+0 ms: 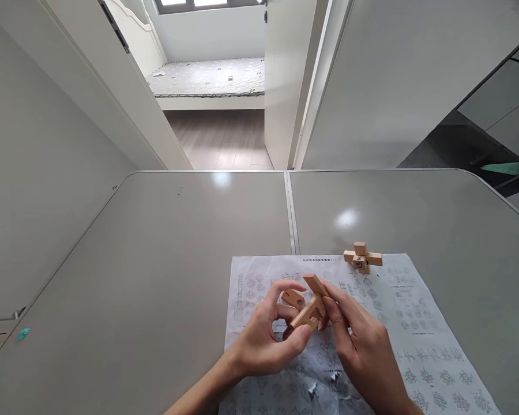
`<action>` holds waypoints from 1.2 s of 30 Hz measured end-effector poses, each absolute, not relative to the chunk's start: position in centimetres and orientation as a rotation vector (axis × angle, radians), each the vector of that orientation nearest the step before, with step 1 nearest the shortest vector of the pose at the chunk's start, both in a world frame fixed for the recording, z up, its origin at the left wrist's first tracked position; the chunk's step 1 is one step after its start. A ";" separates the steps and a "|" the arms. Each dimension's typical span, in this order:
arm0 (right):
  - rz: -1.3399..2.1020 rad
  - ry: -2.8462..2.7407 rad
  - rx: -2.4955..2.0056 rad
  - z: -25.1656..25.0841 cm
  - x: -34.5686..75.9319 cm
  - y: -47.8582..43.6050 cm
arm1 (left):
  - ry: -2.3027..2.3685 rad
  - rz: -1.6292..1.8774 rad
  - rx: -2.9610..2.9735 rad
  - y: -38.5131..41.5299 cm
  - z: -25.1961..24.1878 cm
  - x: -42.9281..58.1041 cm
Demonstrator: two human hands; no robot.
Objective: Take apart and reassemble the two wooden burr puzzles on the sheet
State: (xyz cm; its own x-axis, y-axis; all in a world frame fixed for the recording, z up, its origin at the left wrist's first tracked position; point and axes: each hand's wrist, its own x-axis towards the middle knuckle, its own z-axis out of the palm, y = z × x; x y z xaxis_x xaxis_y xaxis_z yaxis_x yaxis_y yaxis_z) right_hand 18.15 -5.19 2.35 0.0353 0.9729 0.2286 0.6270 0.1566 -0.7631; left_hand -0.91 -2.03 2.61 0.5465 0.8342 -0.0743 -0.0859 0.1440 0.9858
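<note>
Over a printed instruction sheet (419, 340), my two hands meet around several notched wooden puzzle pieces. My left hand (277, 340) grips a notched piece (305, 314) with the thumb below and fingers curled behind. Behind its fingers another wooden piece (292, 298) shows a round-cut notch; whether it is held or lies on the sheet I cannot tell. My right hand (354, 331) pinches a slanted wooden piece (315, 285) between thumb and fingers, and it touches the left hand's piece. The fingers partly hide how the pieces meet.
An assembled wooden cross-shaped puzzle (361, 258) marked with a number stands at the sheet's top edge. The grey table (155, 276) has a seam (291, 213) behind the sheet. Torn spots (313, 391) mark the paper. Beyond the table are a doorway and a bed (211, 78).
</note>
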 end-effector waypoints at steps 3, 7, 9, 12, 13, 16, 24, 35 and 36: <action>0.502 -1.672 -1.584 2.0 18.2 -5.4 | 0.761 0.763 1.251 -2.0 2.6 -0.9; 0.431 -1.669 -1.654 1.6 18.2 -5.6 | 0.770 0.756 1.237 -2.0 2.7 -0.9; 0.443 -1.666 -1.684 1.5 18.2 -5.6 | 0.765 0.758 1.229 -2.0 2.7 -0.9; 0.486 -1.641 -1.718 1.6 18.1 -5.5 | 0.767 0.766 1.223 -1.9 2.9 -0.8; 0.500 -1.616 -1.732 1.7 18.1 -5.4 | 0.772 0.770 1.225 -1.9 3.0 -0.8; 0.569 -1.527 -1.757 2.2 18.2 -5.0 | 0.793 0.773 1.227 -1.9 3.0 -0.8; 0.442 -1.584 -1.681 2.5 18.1 -4.3 | 0.831 0.771 1.284 -2.2 2.5 -0.9; 0.396 -1.503 -1.745 1.5 17.6 -5.0 | 0.837 0.827 1.338 -2.6 2.5 -0.5; 0.412 -1.491 -1.739 1.6 17.6 -5.0 | 0.829 0.830 1.326 -2.6 2.6 -0.5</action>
